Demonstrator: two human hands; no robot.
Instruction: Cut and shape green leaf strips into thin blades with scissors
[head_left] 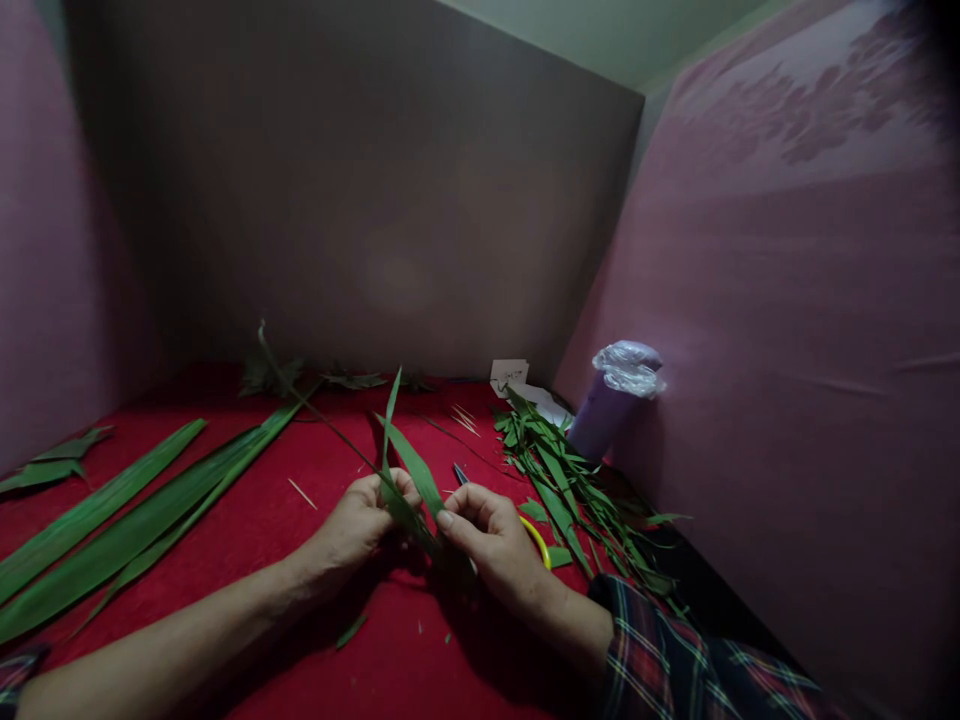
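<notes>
Just in front of me, my left hand (pixel 380 507) is closed around a long green leaf (pixel 409 517) and its thin stem (pixel 322 415), which slants up to the left. A narrow leaf tip rises above those fingers. My right hand (pixel 491 540) pinches the edge of a broader leaf blade (pixel 415 462) between thumb and forefinger. Whether the blades belong to one plant piece I cannot tell. Partly behind my right hand lie scissors with a yellow handle (pixel 537 540), their dark tip (pixel 460 473) showing beyond my fingers.
Long broad leaves (pixel 150 520) lie at left on the red cloth (pixel 300 640). At right are a heap of cut leaves (pixel 574 480) and a purple container (pixel 611 410) topped with clear plastic. Toothpicks (pixel 466 420) and a white card (pixel 509 372) lie farther back. Walls enclose three sides.
</notes>
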